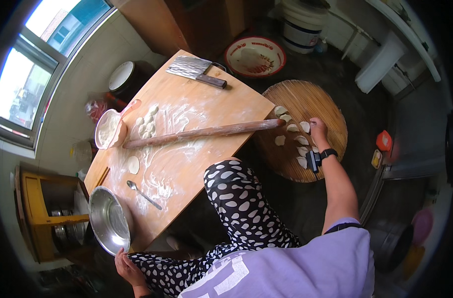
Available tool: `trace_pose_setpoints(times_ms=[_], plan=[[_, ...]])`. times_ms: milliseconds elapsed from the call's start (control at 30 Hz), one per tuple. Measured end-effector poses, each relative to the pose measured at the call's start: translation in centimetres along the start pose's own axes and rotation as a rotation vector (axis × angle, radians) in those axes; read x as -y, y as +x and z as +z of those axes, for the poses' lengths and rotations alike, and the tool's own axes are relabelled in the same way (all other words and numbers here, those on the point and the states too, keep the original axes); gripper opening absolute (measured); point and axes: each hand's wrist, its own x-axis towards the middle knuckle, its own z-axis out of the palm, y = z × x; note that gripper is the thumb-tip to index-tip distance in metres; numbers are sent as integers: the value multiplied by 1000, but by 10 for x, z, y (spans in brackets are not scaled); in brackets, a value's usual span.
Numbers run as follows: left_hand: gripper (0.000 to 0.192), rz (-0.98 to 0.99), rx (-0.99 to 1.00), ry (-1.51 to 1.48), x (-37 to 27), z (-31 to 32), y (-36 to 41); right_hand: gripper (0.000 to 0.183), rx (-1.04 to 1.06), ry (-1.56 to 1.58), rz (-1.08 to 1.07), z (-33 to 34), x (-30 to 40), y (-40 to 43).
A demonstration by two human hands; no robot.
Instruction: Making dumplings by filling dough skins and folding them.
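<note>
My right hand point(318, 128) is over the round wooden board point(323, 100), right beside a folded dumpling point(304, 127). Its fingers are curled, and whether they hold anything is hidden. Several more dumplings point(301, 140) lie around it. My left hand point(128, 265) is low at the left by my knee, fingers loosely parted, close to the rim of a steel basin point(96, 208); I cannot tell if they touch. On the floured wooden table point(219, 93) lie a long rolling pin point(211, 130), a flat dough wrapper point(133, 164), several dough pieces point(148, 124) and a spoon point(143, 195).
A cleaver point(196, 70) lies at the table's far end. A handled scoop of flour point(109, 130) and chopsticks point(102, 177) are along the left edge. On the floor are an enamel basin point(248, 56) and a white bucket point(304, 26). A yellow cabinet point(55, 219) stands left.
</note>
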Motion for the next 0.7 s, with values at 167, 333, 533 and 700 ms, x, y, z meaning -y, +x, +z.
trace_pose_setpoints(times_ms=[167, 333, 533, 700], plan=[[17, -23, -72, -120, 2, -1, -1, 10, 67, 574, 61, -18, 19, -6], [19, -48, -138, -187, 1, 1, -1, 7, 255, 771, 197, -75, 153, -20], [17, -108, -229, -260, 8, -2, -1, 5, 659, 892, -40, -101, 333, -68], [19, -278, -295, -614, -5, 7, 17, 12, 1069, 928, -205, -78, 446, -141]])
